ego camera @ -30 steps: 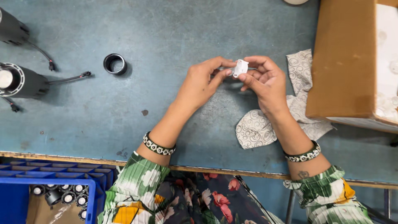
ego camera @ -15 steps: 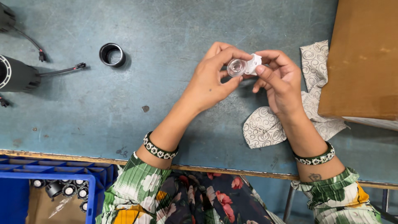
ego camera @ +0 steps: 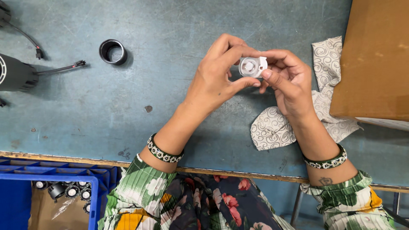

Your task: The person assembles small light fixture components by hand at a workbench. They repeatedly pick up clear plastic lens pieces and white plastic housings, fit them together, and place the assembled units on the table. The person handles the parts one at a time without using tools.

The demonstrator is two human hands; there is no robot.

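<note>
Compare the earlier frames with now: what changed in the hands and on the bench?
The small white round part has been turned in the fingers, so its round face now points up at the camera. Both the left hand and right hand still pinch it. The black ring, patterned cloth and cardboard box stayed put.

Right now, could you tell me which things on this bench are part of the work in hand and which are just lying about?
In hand:
small white round part, pinched between left hand and right hand

Lying about:
black ring
black cylinder with cable
patterned cloth
cardboard box
blue crate
</note>
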